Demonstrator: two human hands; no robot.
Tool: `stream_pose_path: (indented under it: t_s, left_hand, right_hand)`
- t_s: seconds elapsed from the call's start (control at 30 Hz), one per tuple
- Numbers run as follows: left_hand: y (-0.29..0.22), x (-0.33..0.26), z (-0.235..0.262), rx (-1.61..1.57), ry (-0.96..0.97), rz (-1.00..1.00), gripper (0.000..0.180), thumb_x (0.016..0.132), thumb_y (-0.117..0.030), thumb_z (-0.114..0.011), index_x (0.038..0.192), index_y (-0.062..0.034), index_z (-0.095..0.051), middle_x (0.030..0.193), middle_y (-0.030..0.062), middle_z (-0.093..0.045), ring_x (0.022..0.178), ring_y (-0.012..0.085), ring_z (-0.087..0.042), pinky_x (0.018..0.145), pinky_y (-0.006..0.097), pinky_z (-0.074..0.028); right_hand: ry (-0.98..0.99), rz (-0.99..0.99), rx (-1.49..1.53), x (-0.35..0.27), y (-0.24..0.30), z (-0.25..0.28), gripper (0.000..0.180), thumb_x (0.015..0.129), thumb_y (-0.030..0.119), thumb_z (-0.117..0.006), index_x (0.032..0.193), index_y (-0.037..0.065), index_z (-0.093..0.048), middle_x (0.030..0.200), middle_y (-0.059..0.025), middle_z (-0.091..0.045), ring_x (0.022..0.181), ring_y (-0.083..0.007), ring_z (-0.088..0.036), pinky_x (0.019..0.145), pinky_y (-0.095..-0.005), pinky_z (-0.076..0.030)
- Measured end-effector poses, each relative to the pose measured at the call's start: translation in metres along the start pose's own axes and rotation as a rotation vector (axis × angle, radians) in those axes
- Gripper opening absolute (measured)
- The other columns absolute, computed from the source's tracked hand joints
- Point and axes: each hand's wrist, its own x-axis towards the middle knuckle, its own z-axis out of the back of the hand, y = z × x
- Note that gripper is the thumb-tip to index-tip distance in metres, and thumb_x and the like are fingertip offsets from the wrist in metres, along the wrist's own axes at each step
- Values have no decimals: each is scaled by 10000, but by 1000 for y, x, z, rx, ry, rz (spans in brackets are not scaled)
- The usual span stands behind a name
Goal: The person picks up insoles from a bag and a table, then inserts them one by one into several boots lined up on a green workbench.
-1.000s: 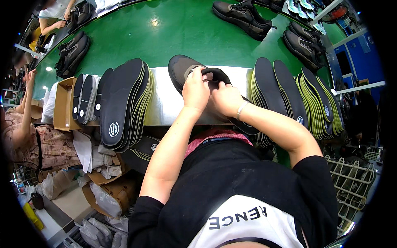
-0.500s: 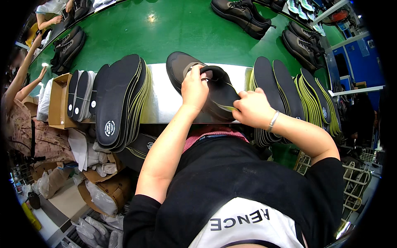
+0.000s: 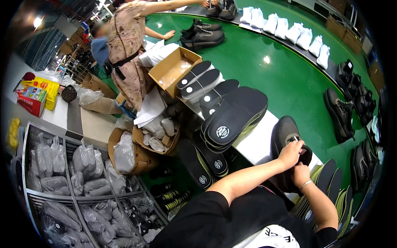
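A dark grey and black sneaker (image 3: 283,129) lies on the white bench top, its toe pointing away from me. My left hand (image 3: 291,154) is closed on the shoe's tongue and upper edge. Right beside it, my right hand (image 3: 301,175), with a bracelet at the wrist, is closed at the shoe's opening toward the heel. What its fingers grip is hidden. To the left of the shoe stands a thick stack of black insoles (image 3: 242,113) with yellow-green edges. More insoles (image 3: 326,175) stand in rows to the right of my right hand.
An open cardboard box (image 3: 175,72) sits beside grey insoles at the bench's left end. A person (image 3: 128,45) works beyond it. Finished-looking sneakers (image 3: 202,35) stand on the green table (image 3: 256,78). Racks of bagged items (image 3: 87,165) and cartons (image 3: 132,151) fill the lower left.
My view has swung to the left, so the shoe and hands sit farther right. The right hand, earlier pinching an insole's yellow-green edge at the heel, is now closer to the left; that edge is out of sight.
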Motion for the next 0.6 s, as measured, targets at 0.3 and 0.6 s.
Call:
stream_pose_path:
  t_s: [0.3, 0.6]
  left_hand:
    - [5, 6, -12, -1, 19, -80, 204, 746, -33, -474, 949, -39, -466, 845, 173, -536, 832, 351, -508, 713, 414, -405]
    - [6, -1, 10, 25, 13, -71, 229, 748, -28, -484, 976, -43, -473, 862, 152, -532, 836, 333, -512, 736, 390, -410]
  right_hand:
    - [525, 169, 93, 43, -54, -47, 294, 643, 241, -547, 823, 25, -634, 877, -165, -607, 798, -335, -567, 757, -352, -444]
    - [440, -30, -261, 32, 12, -12, 212, 703, 192, -523, 842, 93, -650, 934, -97, -612, 895, -204, -576, 718, -301, -468]
